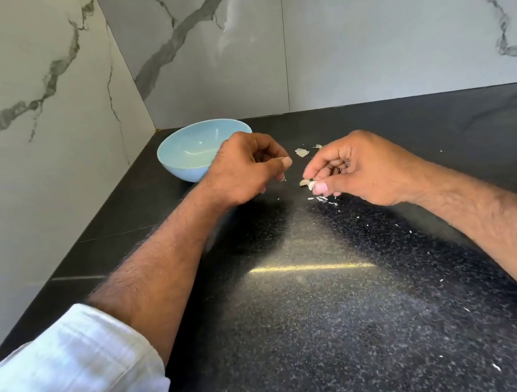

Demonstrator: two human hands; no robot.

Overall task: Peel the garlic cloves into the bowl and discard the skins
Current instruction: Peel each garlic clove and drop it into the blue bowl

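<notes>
While the right hand (352, 170) pinches a garlic clove (307, 183) mid-counter (317, 304), the left hand (243, 168) curls, holding nothing. Near the back left corner sits the bowl (177, 152). Skins (301, 152) lie between.

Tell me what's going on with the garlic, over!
Right hand pinching a pale, part-peeled garlic clove. Left hand curled, nothing seen in it. Round light-blue bowl looks empty. Papery white skin flakes scattered on speckled black countertop. Nothing blocking.
</notes>
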